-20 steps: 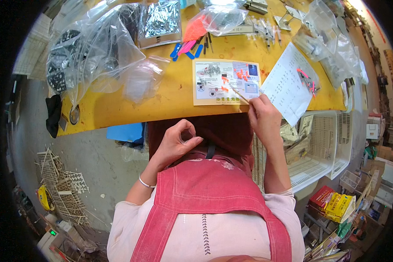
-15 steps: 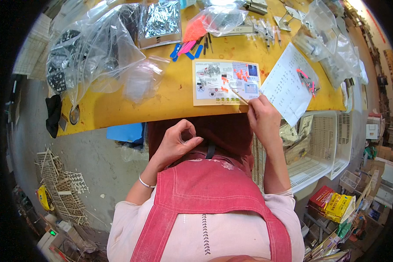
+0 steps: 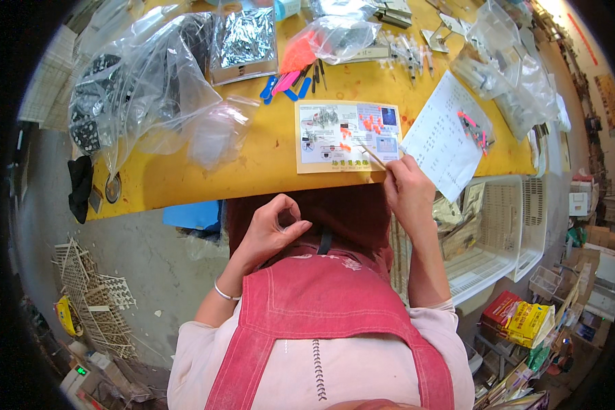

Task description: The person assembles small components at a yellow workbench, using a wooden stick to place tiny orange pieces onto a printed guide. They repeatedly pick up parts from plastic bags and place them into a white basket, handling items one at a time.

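Observation:
My right hand (image 3: 410, 191) pinches a thin pale stick (image 3: 374, 156) near the table's front edge. The stick's tip is over a printed card (image 3: 314, 164) with pictures on it. Small orange pieces (image 3: 372, 123) lie in a cluster on the card's upper right, and a few more orange bits (image 3: 345, 147) are just left of the stick's tip. My left hand (image 3: 273, 229) is held above my lap, below the table edge, with fingers curled toward the thumb. Something clear seems to show inside that curl, but I cannot make it out.
A handwritten sheet (image 3: 434, 147) bears a small bag of pink and black pieces (image 3: 475, 131). Clear bags (image 3: 215, 133) lie left. Blue and pink tools (image 3: 287, 82), an orange-filled bag (image 3: 299, 53) and syringes (image 3: 410, 55) lie at the back. White baskets (image 3: 492, 266) stand right.
The whole view has shifted slightly, so the table appears a little lower and further left. The stick's tip sits slightly further right of the orange bits. My left hand keeps its curl.

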### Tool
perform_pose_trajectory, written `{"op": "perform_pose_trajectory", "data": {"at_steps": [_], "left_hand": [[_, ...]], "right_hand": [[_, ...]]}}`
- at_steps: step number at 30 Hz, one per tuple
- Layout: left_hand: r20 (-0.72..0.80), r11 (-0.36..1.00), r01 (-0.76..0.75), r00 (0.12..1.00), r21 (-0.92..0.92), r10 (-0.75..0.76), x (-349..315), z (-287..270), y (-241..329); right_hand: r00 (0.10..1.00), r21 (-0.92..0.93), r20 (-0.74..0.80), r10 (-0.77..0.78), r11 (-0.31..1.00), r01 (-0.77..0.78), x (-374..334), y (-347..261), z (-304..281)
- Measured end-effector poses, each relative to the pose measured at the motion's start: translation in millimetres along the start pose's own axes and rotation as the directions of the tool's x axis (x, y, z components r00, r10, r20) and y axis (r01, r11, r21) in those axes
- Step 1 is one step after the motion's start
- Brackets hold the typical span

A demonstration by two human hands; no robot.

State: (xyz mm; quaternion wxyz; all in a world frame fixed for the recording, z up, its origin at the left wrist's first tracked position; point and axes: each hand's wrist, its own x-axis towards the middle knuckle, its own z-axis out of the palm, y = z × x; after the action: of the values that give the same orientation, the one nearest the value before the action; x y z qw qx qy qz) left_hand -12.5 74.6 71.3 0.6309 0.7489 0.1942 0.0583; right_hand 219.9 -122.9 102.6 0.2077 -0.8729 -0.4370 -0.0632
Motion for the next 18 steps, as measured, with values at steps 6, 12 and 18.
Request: {"op": "perform_pose_trajectory", "data": {"at_steps": [6,12,18], "left_hand": [[-0.004,0.999,-0.029,1.000,0.014,0.029,0,1,-2],[-0.003,0.999,-0.032,0.999,0.004,0.032,0,1,-2],[-0.016,1.000,-0.028,0.999,0.012,0.028,-2,-2,-4]], "right_hand": [[0.996,-0.038,-0.011,0.091,0.995,-0.091,10,1,-4],[0.998,-0.056,-0.012,0.054,0.997,-0.055,26,3,2],[0.998,-0.099,0.004,0.068,0.993,-0.067,31,5,9]]}}
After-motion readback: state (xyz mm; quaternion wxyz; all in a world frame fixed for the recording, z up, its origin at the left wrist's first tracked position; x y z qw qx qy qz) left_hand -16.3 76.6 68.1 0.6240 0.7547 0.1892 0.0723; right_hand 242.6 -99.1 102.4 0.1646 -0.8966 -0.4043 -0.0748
